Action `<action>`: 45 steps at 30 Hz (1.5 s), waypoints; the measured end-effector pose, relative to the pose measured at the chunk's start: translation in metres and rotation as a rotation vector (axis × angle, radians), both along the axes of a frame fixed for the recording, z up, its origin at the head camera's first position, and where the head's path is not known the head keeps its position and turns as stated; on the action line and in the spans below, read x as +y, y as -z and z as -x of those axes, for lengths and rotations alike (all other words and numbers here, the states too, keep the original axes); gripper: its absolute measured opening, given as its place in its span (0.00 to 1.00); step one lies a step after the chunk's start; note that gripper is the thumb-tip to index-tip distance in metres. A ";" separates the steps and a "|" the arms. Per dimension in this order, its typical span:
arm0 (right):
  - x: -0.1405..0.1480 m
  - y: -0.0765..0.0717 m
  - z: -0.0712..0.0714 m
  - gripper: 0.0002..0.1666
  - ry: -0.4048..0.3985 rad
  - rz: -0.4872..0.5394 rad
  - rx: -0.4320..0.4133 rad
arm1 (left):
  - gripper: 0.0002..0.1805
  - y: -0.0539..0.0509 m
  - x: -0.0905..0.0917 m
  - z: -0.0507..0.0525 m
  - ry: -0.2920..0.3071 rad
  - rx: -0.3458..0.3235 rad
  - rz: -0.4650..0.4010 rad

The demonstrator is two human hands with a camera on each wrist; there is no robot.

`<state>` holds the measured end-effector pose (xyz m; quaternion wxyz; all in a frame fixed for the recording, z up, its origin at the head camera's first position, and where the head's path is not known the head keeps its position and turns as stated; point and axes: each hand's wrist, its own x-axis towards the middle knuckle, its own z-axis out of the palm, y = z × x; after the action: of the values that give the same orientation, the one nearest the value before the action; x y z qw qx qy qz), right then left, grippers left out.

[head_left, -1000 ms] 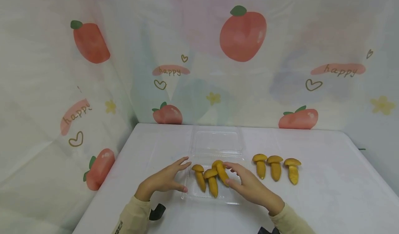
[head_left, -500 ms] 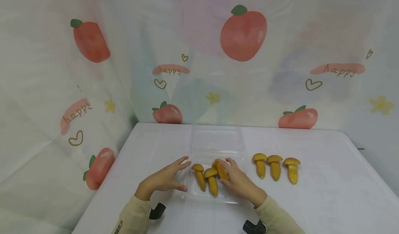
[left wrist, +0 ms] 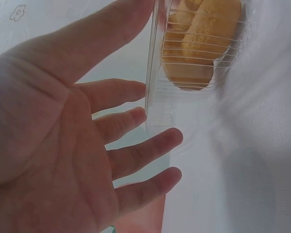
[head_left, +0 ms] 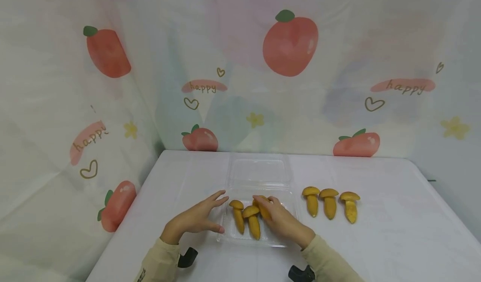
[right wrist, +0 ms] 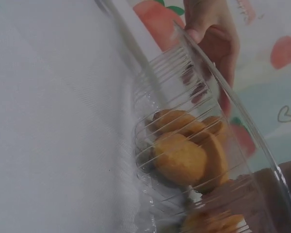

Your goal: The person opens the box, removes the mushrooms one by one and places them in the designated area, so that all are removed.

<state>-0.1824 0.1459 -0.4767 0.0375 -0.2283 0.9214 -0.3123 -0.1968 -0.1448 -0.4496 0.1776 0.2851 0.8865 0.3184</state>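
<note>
A clear plastic box [head_left: 276,241] with its lid laid back holds three yellow mushrooms, among them a left one [head_left: 238,217] and a middle one [head_left: 254,223]. My right hand [head_left: 281,218] curls its fingers round the third mushroom [head_left: 264,208], on the right inside the box, partly covering it. My left hand [head_left: 195,218] stands with fingers spread at the box's left edge, holding nothing. In the left wrist view that hand [left wrist: 82,131] is beside the clear wall, mushrooms [left wrist: 211,34] showing through it. The right wrist view shows mushrooms [right wrist: 182,158] behind the ribbed wall.
Three more yellow mushrooms [head_left: 330,203] lie in a row on the white table [head_left: 394,232], right of the box. The raised clear lid [head_left: 259,170] lies toward the back edge. A fruit-printed cloth [head_left: 233,119] hangs behind.
My right hand has moved left over the right mushroom in the box and closed its fingers on it; that mushroom has shifted slightly left. My left hand has stayed in place.
</note>
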 end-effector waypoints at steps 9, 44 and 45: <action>0.010 -0.005 0.005 0.40 -0.100 0.029 -0.023 | 0.50 0.002 -0.001 0.000 0.002 0.012 -0.017; 0.094 -0.039 -0.015 0.41 -0.164 0.600 -0.105 | 0.51 -0.003 0.000 -0.001 -0.005 0.007 -0.007; 0.096 -0.040 -0.016 0.41 -0.156 0.594 -0.098 | 0.51 -0.003 0.000 -0.001 -0.002 0.007 -0.006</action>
<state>-0.1663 0.2416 -0.4368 0.0375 -0.2837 0.7668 -0.5746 -0.1956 -0.1444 -0.4465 0.1733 0.2859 0.8864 0.3203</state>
